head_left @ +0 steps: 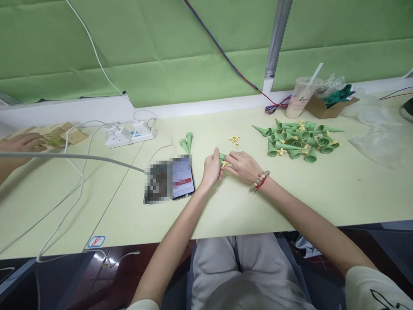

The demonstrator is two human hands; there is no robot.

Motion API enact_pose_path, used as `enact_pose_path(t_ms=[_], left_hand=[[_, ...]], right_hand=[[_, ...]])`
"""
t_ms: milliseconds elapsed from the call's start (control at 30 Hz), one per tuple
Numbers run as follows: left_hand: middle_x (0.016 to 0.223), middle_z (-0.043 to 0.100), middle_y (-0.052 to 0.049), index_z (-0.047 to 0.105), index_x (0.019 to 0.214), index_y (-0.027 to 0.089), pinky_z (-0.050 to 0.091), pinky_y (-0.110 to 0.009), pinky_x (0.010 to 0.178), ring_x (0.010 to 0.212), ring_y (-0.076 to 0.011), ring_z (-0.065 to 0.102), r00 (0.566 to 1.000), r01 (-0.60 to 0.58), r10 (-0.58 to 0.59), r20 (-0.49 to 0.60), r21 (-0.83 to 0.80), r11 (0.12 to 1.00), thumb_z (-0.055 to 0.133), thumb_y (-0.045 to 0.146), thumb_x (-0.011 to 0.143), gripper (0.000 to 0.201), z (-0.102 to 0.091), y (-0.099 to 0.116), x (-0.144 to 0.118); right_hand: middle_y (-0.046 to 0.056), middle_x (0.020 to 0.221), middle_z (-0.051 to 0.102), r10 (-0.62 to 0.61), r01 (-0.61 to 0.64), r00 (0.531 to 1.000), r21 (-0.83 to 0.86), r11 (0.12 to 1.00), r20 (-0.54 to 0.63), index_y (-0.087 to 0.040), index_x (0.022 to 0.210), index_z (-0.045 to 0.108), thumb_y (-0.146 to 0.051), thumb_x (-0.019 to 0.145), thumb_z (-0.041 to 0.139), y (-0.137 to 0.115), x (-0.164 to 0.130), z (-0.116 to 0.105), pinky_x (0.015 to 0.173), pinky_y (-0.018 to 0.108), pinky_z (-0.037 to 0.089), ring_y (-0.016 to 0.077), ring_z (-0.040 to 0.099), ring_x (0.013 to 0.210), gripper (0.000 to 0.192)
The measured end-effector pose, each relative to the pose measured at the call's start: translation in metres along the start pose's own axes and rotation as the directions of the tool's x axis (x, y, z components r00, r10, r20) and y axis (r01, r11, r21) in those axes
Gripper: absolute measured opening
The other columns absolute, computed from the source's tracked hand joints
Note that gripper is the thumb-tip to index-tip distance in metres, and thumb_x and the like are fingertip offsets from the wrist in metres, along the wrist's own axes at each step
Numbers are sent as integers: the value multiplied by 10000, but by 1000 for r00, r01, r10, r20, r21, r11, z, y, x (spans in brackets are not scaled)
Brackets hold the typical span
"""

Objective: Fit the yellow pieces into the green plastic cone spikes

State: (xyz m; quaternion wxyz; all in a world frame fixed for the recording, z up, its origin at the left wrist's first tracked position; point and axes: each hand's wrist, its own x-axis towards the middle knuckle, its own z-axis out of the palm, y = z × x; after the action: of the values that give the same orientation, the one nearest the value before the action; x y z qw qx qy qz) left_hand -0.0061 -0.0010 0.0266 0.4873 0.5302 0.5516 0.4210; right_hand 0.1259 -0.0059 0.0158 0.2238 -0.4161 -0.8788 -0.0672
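Both hands meet at table (290, 193) centre, just right of the phone (182, 176). Left hand (211, 168) is wrapped closed around a green cone (222, 157), wide end poking out toward the right. Right hand (241, 165) has its fingers pinched on a small yellow peg (225, 164) at the cone's mouth, wrist low on the table, beaded bracelet (260, 181) showing.

Judgement: to seat the peg well, keep the cone steady in the fist, line the peg square with the opening, push straight, no twisting.

Forearms converge from the near edge, elbows out. Loose yellow pegs (234, 139) lie just beyond; pile of cones (298, 140) to the far right; two finished-looking cones (187, 141) to the left.
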Motion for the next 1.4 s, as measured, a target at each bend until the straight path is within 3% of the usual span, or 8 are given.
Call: enact_pose_path(t_ms=[267,467,533,733,833,967,1200,1400], left_hand=[[354,358,41,620,669,126,233,-206,315,279,-69,330,976,-182,164,-144,-122,976,335,503,828,498,5,2,-6],[391,386,50,650,841,144,238,-203,330,293,-67,332,959,-263,253,-131,-62,963,379,429,825,393,6,-3,-2],[379,380,45,649,777,127,226,-202,321,286,-68,327,971,-222,213,-108,-69,973,361,438,827,426,6,-3,0],[326,355,39,568,617,132,257,-204,323,282,-87,326,997,-10,3,-76,-92,996,274,347,839,427,2,1,4],[288,311,36,492,514,159,252,-214,322,267,-94,312,996,81,-81,-24,-36,996,237,314,840,442,-3,0,5],[283,289,24,383,421,185,259,-217,342,275,-90,312,998,61,-61,27,-4,998,196,301,852,484,-3,-3,3],[390,387,38,557,663,147,288,-213,405,345,-83,345,957,-229,223,-183,-10,973,270,435,861,452,2,-3,-1],[299,311,35,498,542,159,257,-215,339,285,-97,308,997,83,-83,4,-32,996,206,336,854,462,-2,1,3]], right_hand=[[53,684,545,171,-130,983,388,912,-72,-190,703,487,-365,921,272,-14,-4,6,641,290,339,168,484,653,353],[-70,427,291,338,-448,867,868,213,365,-218,567,326,-583,853,249,-25,0,8,451,245,303,92,294,376,470],[-76,413,289,288,-489,852,861,139,438,-217,571,333,-625,834,227,-22,1,7,430,240,299,87,290,355,497],[-1,655,538,273,-260,961,522,812,52,-179,818,524,-483,872,375,-8,-4,0,561,235,355,119,472,566,343],[55,762,576,90,-91,996,267,959,16,-174,847,523,-384,915,322,-3,-4,-1,627,258,376,158,511,697,298],[82,743,576,-28,29,1000,138,990,-10,-171,780,513,-309,933,263,-4,-2,2,654,281,381,188,512,739,324],[-11,609,505,254,-220,967,473,853,-9,-185,693,471,-259,932,295,-18,-4,11,572,226,355,117,473,566,306],[31,794,580,236,-216,971,335,917,-21,-182,873,518,-394,885,407,-10,-2,2,598,252,373,152,523,692,239]])
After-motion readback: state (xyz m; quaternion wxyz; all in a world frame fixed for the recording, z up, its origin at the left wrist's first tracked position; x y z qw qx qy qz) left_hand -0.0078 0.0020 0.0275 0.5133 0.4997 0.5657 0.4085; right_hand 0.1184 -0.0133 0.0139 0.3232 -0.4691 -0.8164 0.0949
